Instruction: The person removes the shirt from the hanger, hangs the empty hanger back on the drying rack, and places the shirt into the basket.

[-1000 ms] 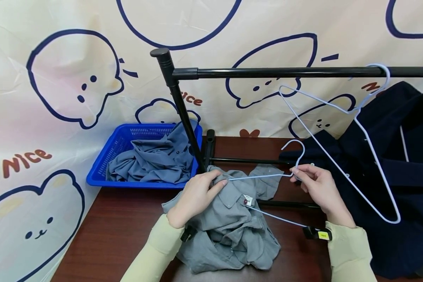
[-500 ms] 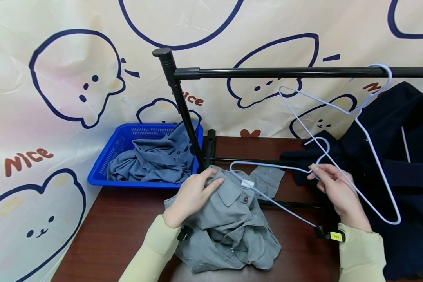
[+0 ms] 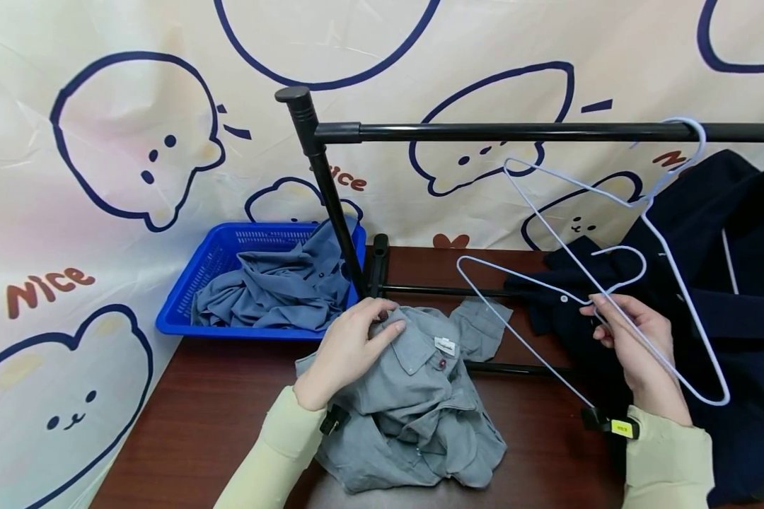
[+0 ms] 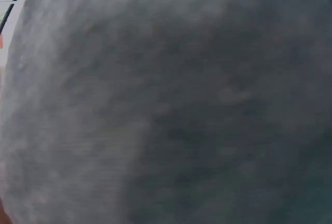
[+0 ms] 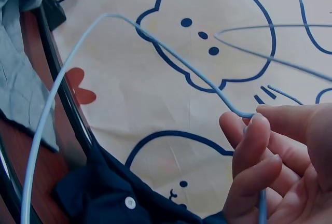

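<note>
A grey shirt (image 3: 414, 424) lies bunched on the table, its collar and white label facing up. My left hand (image 3: 350, 346) holds it near the collar, thumb on top and the other fingers bent over the cloth. Blurred grey fabric fills most of the left wrist view. To the right, my right hand (image 3: 646, 346) pinches a light blue wire hanger (image 3: 525, 278) just below its hook. Nothing hangs on that hanger, and it is apart from the shirt. In the right wrist view, thumb and fingers meet on the hanger's neck.
A black garment rack's bar (image 3: 420, 132) crosses above the table (image 3: 229, 410). A second hanger (image 3: 677, 283) hangs from it, overlapping my right hand in the head view. A dark navy garment (image 3: 738, 424) hangs at right. The blue basket (image 3: 255, 331) holds a blue-grey garment (image 3: 274, 283).
My right hand has moved right, drawing the hanger out of the grey shirt's collar. My left hand stays at the shirt.
</note>
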Demonstrator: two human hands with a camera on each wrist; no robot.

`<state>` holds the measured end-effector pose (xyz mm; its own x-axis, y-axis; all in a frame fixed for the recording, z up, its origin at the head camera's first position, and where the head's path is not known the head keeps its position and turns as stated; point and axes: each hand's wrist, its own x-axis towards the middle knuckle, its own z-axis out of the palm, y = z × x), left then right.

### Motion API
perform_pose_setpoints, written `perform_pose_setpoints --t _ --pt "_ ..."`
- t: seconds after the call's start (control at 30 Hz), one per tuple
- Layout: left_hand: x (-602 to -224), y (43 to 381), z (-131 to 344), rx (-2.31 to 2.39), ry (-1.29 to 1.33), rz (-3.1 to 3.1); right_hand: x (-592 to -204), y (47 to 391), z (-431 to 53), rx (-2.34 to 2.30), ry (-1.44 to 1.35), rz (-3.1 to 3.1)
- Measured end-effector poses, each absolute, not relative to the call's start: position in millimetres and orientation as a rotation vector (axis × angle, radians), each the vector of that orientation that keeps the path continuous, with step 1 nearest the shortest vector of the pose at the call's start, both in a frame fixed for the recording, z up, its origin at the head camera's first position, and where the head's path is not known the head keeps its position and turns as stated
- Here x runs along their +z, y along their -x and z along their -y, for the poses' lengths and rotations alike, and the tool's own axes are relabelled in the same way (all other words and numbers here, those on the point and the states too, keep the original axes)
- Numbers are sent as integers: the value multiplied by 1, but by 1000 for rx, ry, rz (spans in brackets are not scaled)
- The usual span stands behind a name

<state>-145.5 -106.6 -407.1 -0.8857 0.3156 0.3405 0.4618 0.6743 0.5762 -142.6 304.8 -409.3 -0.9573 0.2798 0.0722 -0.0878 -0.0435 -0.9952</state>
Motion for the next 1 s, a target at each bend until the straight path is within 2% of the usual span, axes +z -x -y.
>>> perform_pose_setpoints --t 0.53,0.8,1.0 --pt "-357 150 98 -1080 837 2333 -411 136 -329 2171 242 1705" --pt "-306 158 87 -990 938 1980 -406 136 -331 2109 277 1702" --pt "-266 167 83 -813 883 1768 -403 135 -331 2113 211 1733"
